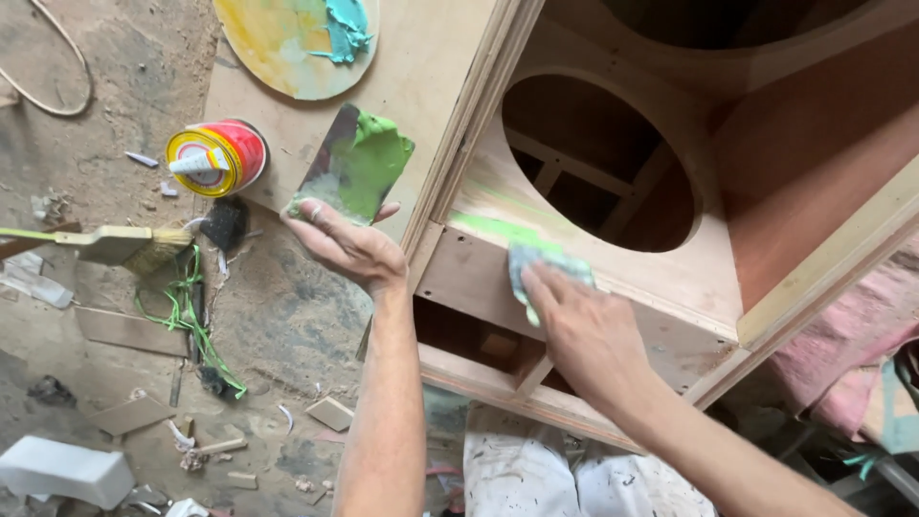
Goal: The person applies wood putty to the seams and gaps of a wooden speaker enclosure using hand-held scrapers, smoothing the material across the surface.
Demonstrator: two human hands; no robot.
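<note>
On the angled front of an unfinished plywood cabinet (670,278), a person's right hand (584,330) presses a small filler-smeared scraper (541,263) flat against the panel, fingers closed over the blade just below a large round cutout (598,163). A streak of green filler (503,230) runs along the wood to the left of the scraper, touching its edge.

The left hand (345,244) is held out over the floor beside the cabinet, gripping a flat metal blade (349,168) by its lower edge between thumb and fingers. A thick lump of the same green filler lies on the blade's upper right half; its left side is bare and dark.

Just left of the blade, a round tin (218,158) with a yellow lid and red side lies on a plywood sheet (421,86). Above it, at the top edge of the view, a round wooden disc (287,43) carries yellow stains and a dab of turquoise paste (345,27).

A wide brush (120,244) rests on the dusty floor (105,115) at left, near a tangle of green strapping (187,311), wood offcuts and a white block (62,469). The person's paint-spattered white trousers (574,483) show beneath the cabinet, and pink cloth (852,354) lies to the right.
</note>
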